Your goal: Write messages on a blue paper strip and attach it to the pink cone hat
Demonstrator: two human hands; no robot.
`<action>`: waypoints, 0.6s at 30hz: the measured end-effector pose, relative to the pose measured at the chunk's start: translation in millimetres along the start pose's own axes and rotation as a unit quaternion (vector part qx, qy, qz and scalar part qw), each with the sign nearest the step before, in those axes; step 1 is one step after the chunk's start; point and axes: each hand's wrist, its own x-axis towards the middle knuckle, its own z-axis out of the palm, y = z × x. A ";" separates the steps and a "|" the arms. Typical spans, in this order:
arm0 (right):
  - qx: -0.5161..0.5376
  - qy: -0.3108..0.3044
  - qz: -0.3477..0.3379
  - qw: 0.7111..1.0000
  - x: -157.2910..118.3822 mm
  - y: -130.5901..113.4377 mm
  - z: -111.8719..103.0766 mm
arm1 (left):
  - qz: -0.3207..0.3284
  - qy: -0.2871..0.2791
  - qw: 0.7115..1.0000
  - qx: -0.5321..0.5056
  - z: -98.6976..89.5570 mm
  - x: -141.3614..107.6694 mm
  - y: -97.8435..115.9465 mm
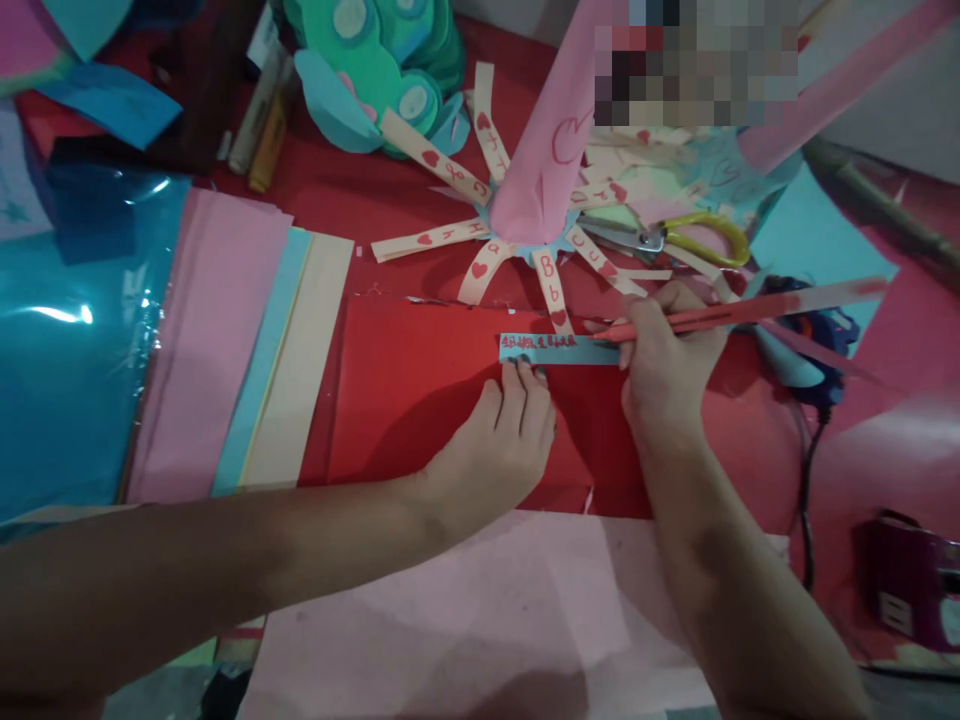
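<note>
My right hand (667, 345) grips a red pen (697, 318), its tip at the upper edge of a light blue paper strip (592, 352). Red handwriting covers the left part of that strip. The fingers of my left hand (517, 420) lie stretched out, their tips pressing on the strip's lower left edge. Beneath the strip lies a red sheet or folder (420, 390). Just beyond stands a pink paper cone (536, 180), with cream strips bearing letters and hearts fanned around its base.
Yellow-handled scissors (705, 238) lie right of the cone. A blue glue gun (814, 345) with a cord rests at the right, near a purple box-like object (907, 580). Pink paper sheets (210, 340) and shiny blue wrapping (67, 350) lie left. Green foam cutouts (382, 60) sit behind.
</note>
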 end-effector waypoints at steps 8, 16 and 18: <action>0.082 -0.090 0.017 0.992 7.8 5.1 -15.8 | -0.003 0.004 1.000 -0.011 0.1 0.5 -0.8; 0.042 0.007 -0.067 0.997 -1.8 1.0 -8.5 | -0.013 -0.023 1.000 0.003 -0.4 -2.9 2.4; 0.004 -0.014 -0.077 0.997 -2.3 1.0 -8.8 | -0.019 -0.024 0.999 0.019 -2.0 -3.5 3.1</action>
